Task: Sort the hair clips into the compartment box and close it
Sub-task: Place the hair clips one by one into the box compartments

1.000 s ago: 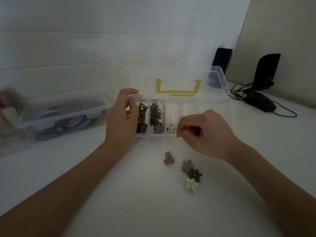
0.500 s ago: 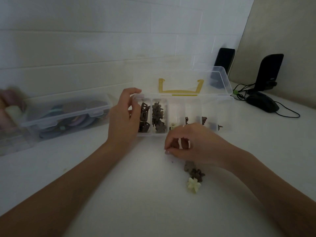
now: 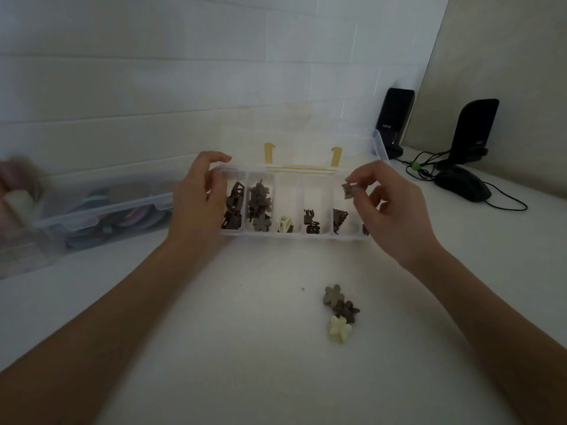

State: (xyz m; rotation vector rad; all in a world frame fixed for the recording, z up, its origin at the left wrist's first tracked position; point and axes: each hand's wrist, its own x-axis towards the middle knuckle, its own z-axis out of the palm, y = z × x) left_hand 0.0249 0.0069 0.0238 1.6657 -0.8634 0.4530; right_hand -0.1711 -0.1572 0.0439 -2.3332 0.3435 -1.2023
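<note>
Right hand [image 3: 395, 210] has lifted from the table, now pinching a tan clip [image 3: 348, 190] above the compartment box [image 3: 291, 237], right end. Left hand [image 3: 198, 204] grips the box's left end. Three clips [image 3: 339, 312] remain unsorted; lid open.

A clear plastic compartment box [image 3: 294, 237] has yellow latches [image 3: 336, 156]; brown flower-shaped hair clips [image 3: 333, 296] and 1 cream flower-shaped clip [image 3: 339, 329] lie on the white worktop [image 3: 245, 348].
</note>
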